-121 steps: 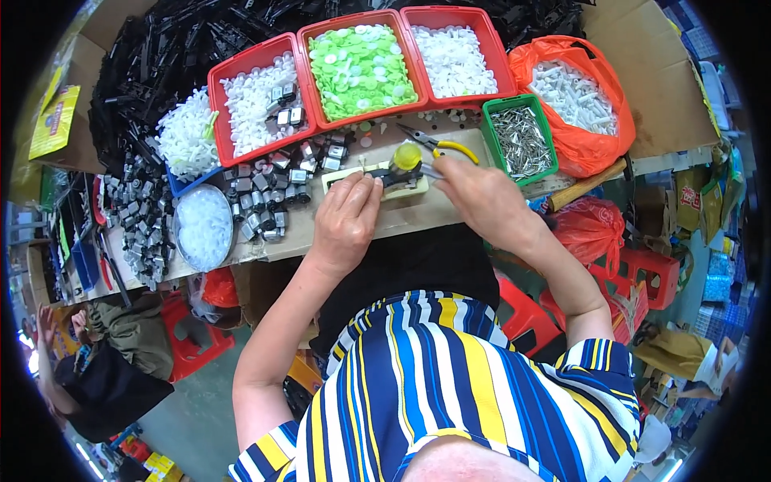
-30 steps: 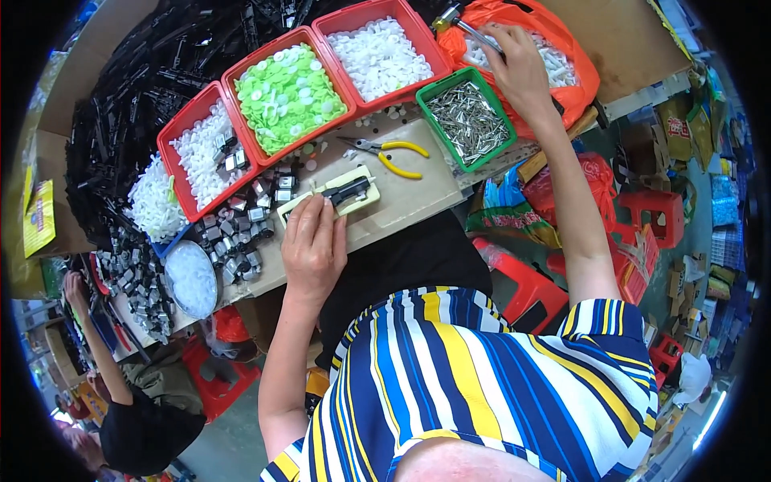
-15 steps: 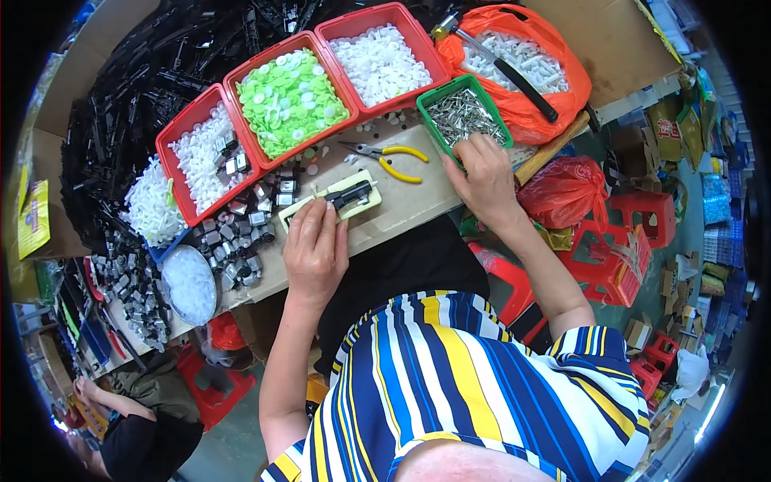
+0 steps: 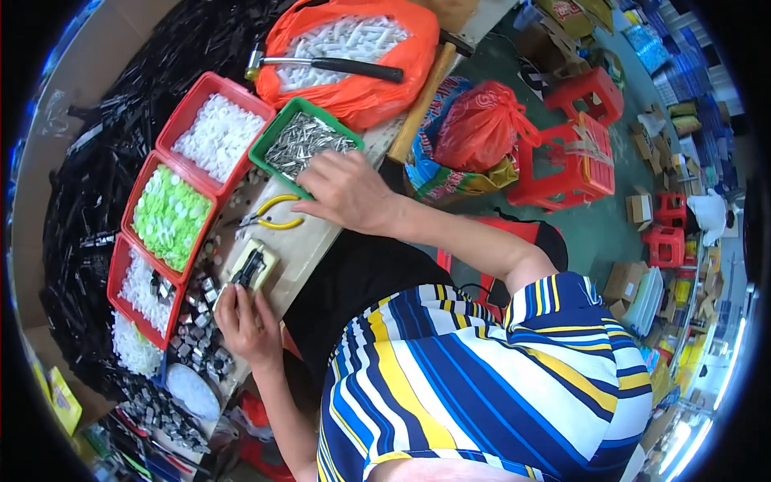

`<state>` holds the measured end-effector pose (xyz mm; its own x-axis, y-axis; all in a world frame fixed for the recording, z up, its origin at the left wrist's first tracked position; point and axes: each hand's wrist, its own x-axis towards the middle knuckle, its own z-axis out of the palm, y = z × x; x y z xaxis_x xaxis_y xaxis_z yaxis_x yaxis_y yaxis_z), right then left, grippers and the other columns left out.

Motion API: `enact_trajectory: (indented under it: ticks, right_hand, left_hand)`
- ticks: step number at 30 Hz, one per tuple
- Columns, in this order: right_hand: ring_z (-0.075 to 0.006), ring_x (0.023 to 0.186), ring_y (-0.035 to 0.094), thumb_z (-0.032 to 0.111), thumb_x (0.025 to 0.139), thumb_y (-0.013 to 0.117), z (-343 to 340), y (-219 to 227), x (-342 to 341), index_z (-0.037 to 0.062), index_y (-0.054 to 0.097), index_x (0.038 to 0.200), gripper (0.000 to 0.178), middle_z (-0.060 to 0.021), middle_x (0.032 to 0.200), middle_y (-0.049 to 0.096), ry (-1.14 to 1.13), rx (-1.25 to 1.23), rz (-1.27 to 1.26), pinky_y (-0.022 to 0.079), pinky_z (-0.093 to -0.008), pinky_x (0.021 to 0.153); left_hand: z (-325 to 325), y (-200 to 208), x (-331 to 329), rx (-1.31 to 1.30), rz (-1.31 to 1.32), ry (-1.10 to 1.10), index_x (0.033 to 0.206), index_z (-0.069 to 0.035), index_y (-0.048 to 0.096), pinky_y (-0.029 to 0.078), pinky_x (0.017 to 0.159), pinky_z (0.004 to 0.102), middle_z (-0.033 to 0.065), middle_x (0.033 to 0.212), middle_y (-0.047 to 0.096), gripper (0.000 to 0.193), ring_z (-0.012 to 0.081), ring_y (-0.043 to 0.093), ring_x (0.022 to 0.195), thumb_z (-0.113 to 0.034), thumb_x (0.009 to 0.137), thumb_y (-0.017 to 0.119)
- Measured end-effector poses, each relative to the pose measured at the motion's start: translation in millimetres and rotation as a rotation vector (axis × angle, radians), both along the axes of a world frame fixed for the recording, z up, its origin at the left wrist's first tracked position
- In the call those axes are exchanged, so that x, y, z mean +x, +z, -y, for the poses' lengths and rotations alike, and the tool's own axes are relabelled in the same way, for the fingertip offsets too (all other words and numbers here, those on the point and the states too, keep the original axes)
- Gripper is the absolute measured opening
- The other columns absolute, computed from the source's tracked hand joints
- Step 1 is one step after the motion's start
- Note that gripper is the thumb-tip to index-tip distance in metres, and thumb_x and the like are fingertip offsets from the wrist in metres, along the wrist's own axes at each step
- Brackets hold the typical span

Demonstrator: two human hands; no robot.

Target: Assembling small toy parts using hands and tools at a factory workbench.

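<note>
My left hand [image 4: 250,328] is closed at the lower end of a small cream block [image 4: 266,270], its fingertips on the slim black plastic part [image 4: 250,266] lying in it. My right hand [image 4: 345,190] reaches over the near rim of a green tray [image 4: 277,176] full of small metal pins [image 4: 301,143]. Its curled fingers dip among the pins, their tips partly hidden, while the thumb stands apart outside the rim. Between the tray and the block lie pliers with yellow handles [image 4: 281,213].
Red bins hold white pieces [image 4: 217,138] and green discs [image 4: 170,215]. A hammer [image 4: 337,66] rests across an orange bag [image 4: 418,56] of white pieces. Small metal-and-black parts [image 4: 194,341] lie near my left hand. Black strips [image 4: 96,193] are heaped behind the bins. Red stools [image 4: 562,165] stand at right.
My view has turned to the right, so the bench appears farther left and more tilted. My left hand stays at the cream block; my right fingers remain in the pin tray.
</note>
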<state>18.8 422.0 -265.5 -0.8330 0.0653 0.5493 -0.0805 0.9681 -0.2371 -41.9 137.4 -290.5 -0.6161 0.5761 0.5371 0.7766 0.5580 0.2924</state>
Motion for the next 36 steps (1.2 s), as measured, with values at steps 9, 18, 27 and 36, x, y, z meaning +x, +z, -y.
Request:
enact_trajectory:
  ticks: [9, 18, 27, 36]
  right_hand:
    - [-0.0281, 0.113, 0.064, 0.021, 0.102, 0.055, -166.3, -71.9, 104.7, -0.0011, 0.068, 0.118, 0.03, -0.0173, 0.122, 0.069, -0.571, -0.638, -0.044, 0.049, -0.04, 0.099]
    - [-0.0162, 0.084, 0.061, 0.014, 0.094, 0.066, -261.9, -327.4, 243.1, 0.0021, 0.064, 0.116, 0.025, -0.0062, 0.093, 0.067, -0.391, -1.054, 1.082, 0.052, -0.0311, 0.067]
    - [-0.0188, 0.08, 0.062, 0.018, 0.083, 0.074, -246.6, -343.2, 236.2, -0.0033, 0.07, 0.104, 0.031, -0.0083, 0.089, 0.068, -0.392, -0.664, 0.875, 0.05, -0.0334, 0.073]
    - [-0.0217, 0.086, 0.068, 0.02, 0.081, 0.075, -213.5, -317.5, 239.4, -0.0009, 0.071, 0.108, 0.034, -0.0112, 0.093, 0.072, -0.517, -0.703, 0.843, 0.053, -0.0353, 0.078]
  left_hand:
    - [26.6, -12.5, 4.0, -0.002, -0.131, 0.034, 0.096, 0.0, 0.069, 0.054, 0.09, 0.0473, 0.0199, 0.11, 0.066, 0.017, 0.0376, 0.065, 0.103, -0.009, 0.084, 0.074]
    - [8.1, -8.3, 10.5, 0.162, -0.063, 0.062, 0.085, 0.004, 0.062, 0.051, 0.09, 0.042, 0.0187, 0.107, 0.059, 0.017, 0.0358, 0.058, 0.104, -0.006, 0.071, 0.066]
    - [16.4, -2.6, 6.8, 0.135, -0.021, 0.061, 0.106, 0.006, 0.066, 0.055, 0.087, 0.0428, 0.0199, 0.11, 0.064, 0.03, 0.0365, 0.064, 0.107, -0.007, 0.08, 0.073]
    - [11.2, 9.6, 6.7, 0.128, 0.012, 0.052, 0.107, 0.007, 0.067, 0.054, 0.089, 0.0426, 0.0188, 0.111, 0.064, 0.032, 0.0369, 0.064, 0.103, -0.002, 0.078, 0.077]
